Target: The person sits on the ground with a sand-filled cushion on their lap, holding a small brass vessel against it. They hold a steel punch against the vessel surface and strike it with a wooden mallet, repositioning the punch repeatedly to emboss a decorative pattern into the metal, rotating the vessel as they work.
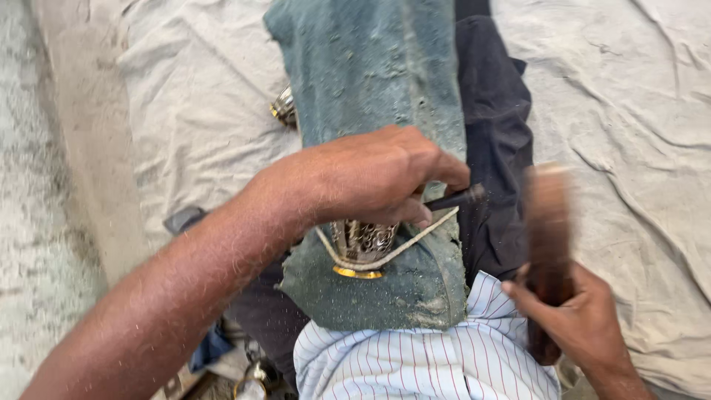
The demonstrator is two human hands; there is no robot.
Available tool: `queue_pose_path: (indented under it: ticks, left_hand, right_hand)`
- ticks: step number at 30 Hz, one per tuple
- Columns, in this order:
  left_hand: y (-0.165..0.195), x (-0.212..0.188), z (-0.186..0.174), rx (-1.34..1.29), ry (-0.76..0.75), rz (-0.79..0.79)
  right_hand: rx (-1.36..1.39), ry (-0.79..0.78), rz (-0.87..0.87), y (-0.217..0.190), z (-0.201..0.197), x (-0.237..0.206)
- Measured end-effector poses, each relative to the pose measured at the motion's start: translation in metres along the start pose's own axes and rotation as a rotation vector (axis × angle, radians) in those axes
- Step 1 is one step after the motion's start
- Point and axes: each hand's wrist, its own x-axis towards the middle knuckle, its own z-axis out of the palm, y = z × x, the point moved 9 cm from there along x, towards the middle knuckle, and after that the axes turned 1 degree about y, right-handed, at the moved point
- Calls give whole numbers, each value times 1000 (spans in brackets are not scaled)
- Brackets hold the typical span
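Observation:
My left hand (370, 178) is closed around a dark metal chisel (458, 198) and presses down on a pierced metal vessel (361, 243) with a brass rim. The vessel lies on a dusty green cloth (370, 81) spread over my leg, and a pale cord (404, 248) loops around it. My right hand (574, 315) grips a brown wooden mallet (549, 222), blurred with motion, just right of the chisel's end.
A crumpled off-white sheet (629, 111) covers the floor. Another brass-rimmed metal piece (283, 107) pokes out left of the green cloth. A striped shirt (422, 363) and dark trousers (496, 118) are in view, with a small metal object (252, 381) at the bottom.

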Motion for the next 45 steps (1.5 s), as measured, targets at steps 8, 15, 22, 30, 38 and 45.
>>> queue_pose_path:
  ticks: [8, 15, 22, 30, 38, 45]
  left_hand:
    - [6, -9, -1, 33, 27, 74]
    - [-7, -15, 11, 76, -170, -81]
    - [8, -10, -4, 26, 89, 137]
    - [4, -10, 0, -9, 27, 104]
    - [-10, -48, -25, -62, 289, -28]
    - [-9, -64, -17, -65, 459, 37]
  right_hand:
    - [270, 199, -480, -36, -29, -18]
    - [-92, 195, -286, -33, -9, -22]
    - [-233, 112, -144, -25, -12, -9]
    - [61, 91, -254, -20, -5, -9]
    - [573, 157, -314, -48, -28, -10]
    - [184, 24, -384, -73, -31, -6]
